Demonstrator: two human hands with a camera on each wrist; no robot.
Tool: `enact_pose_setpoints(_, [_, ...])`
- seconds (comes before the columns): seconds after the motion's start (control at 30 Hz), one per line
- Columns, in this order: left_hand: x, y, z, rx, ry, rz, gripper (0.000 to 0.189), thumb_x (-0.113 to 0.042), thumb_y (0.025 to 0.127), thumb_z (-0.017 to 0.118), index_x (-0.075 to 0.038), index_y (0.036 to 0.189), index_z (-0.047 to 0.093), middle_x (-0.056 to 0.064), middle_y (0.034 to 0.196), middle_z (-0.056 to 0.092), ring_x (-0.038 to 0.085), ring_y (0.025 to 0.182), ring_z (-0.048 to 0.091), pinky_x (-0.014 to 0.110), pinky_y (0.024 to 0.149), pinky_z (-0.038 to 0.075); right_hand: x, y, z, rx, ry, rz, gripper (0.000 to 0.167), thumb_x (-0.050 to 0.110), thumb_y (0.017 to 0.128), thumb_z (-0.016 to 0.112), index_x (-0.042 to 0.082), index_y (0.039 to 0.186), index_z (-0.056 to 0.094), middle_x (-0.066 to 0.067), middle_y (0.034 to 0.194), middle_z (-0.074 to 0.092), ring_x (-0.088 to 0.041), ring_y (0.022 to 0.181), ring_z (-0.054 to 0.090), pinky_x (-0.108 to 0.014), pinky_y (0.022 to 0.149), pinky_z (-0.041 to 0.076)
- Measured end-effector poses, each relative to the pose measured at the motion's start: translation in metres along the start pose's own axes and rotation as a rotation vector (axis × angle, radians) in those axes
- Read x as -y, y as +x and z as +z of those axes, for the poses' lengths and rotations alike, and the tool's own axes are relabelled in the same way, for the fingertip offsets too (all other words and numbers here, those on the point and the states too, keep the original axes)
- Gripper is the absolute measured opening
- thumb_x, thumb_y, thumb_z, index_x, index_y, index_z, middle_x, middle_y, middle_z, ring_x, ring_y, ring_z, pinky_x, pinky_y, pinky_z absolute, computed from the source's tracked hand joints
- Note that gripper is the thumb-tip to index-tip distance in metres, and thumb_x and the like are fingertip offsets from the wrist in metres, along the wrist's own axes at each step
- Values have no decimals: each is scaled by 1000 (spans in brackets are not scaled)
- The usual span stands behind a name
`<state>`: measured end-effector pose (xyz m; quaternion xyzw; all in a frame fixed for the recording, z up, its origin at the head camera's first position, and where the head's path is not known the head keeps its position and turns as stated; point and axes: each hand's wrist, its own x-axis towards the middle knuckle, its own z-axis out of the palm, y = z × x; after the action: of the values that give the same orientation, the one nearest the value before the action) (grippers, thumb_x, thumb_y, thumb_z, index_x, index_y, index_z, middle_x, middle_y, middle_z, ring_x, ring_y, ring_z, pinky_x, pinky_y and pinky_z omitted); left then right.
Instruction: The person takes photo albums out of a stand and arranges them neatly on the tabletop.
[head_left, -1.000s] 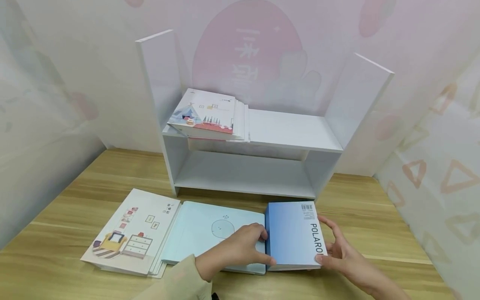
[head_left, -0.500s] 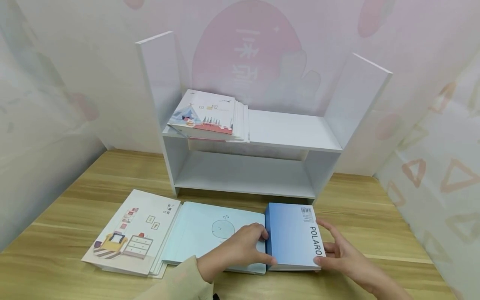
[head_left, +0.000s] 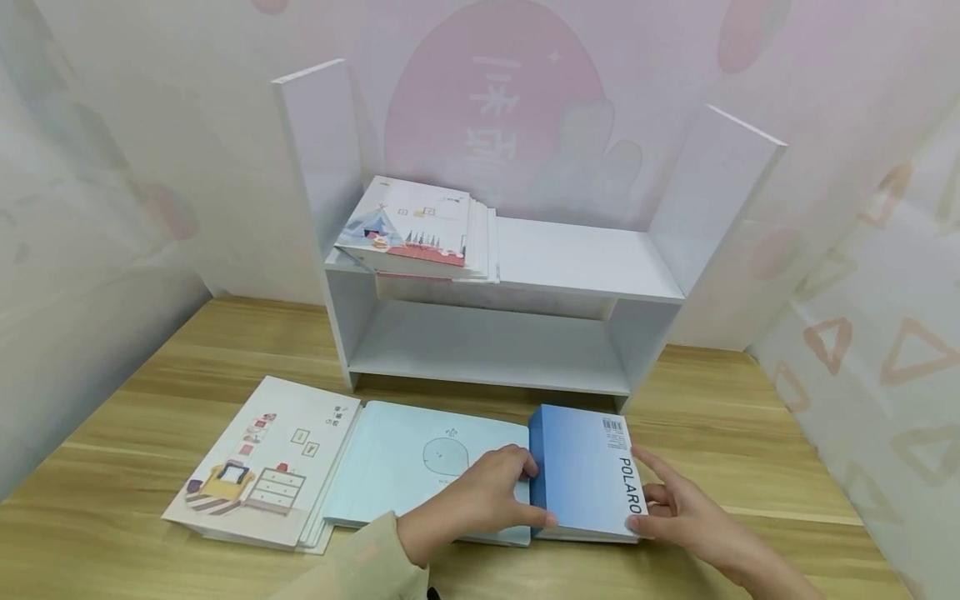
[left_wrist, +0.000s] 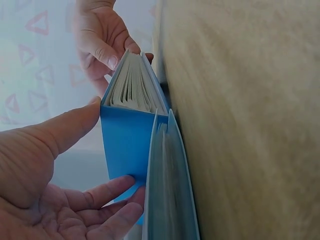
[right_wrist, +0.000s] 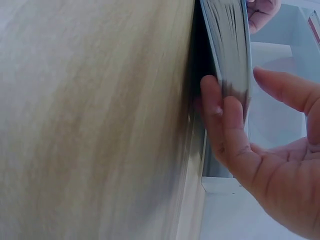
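Note:
A thick blue album (head_left: 585, 475) lettered "POLARO…" lies on the table, its spine facing left. My left hand (head_left: 487, 492) is at that spine: in the left wrist view, the thumb touches its upper edge and the loosely extended fingers rest on the blue spine (left_wrist: 125, 142). At the opposite edge my right hand (head_left: 686, 508) pinches the album, thumb on the cover corner and fingers at the page edges and underneath. The right wrist view shows the page block (right_wrist: 231, 55) above those fingers. Beside the spine lies a pale-blue album (head_left: 397, 450), partly covered by my left hand.
Further left is a stack of cream-covered books (head_left: 270, 467). Behind stands a white two-level shelf (head_left: 495, 346) with tall side panels. Several illustrated books (head_left: 412, 225) lie on its upper level at the left. Patterned walls enclose the wooden table (head_left: 172, 400).
The blue album's right side has shifted slightly left and sunk, showing more of the spine. My right hand has followed it a little; the left hand stays nearly still at the spine.

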<state>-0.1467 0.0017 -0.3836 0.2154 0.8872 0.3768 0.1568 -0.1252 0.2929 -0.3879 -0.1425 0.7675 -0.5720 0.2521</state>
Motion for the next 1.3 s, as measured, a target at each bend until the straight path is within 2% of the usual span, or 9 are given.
enact_pose_setpoints(0.17, [-2,0,1,-13,31,1,57,-38,75,87,-2,113,64,7,115,65,18,102,61,30,87,53,3,-1,1,-24,-37,47,98,8,93,68,-11,153,-7,-25,122,56,-16,96,69,-24,79,56])
enact_pose_setpoints(0.37, [-4,1,3,-10,71,-3,61,-40,76,86,-1,117,65,7,118,65,19,106,61,30,89,53,6,-1,0,-21,-47,46,97,7,93,67,-10,153,-7,-26,119,57,-18,95,69,-25,77,56])
enact_pose_setpoints(0.6, [-5,3,4,-17,102,10,61,-42,76,85,-2,116,65,7,116,65,17,103,61,29,88,53,9,-2,0,-31,-89,71,97,8,93,67,-9,154,-7,-26,120,54,-19,93,68,-25,76,55])
enact_pose_setpoints(0.83, [-3,0,3,-21,73,19,54,-38,77,86,-4,113,66,6,112,66,15,101,60,29,86,52,12,-3,1,-39,-149,91,91,13,94,66,-10,153,1,-26,121,53,-23,95,66,-25,74,55])
enact_pose_setpoints(1.0, [0,-2,-1,0,29,45,54,-33,79,84,-3,119,65,7,118,67,18,110,62,29,92,54,12,-7,-1,-60,-217,96,88,14,94,67,-9,154,6,-28,125,53,-26,98,64,-24,76,55])
enact_pose_setpoints(1.2, [2,-7,-8,38,-65,34,54,-33,84,80,-7,127,61,5,127,65,22,115,63,31,92,55,16,-10,-7,-108,-324,80,80,15,94,66,-10,152,16,-26,124,55,-21,91,63,-23,72,52])
enact_pose_setpoints(1.3, [2,-9,-14,45,-67,52,52,-34,86,77,-9,129,60,3,131,64,24,117,63,32,93,55,21,-10,-8,-150,-365,85,80,17,94,67,-9,152,19,-26,127,54,-22,95,60,-24,72,51])
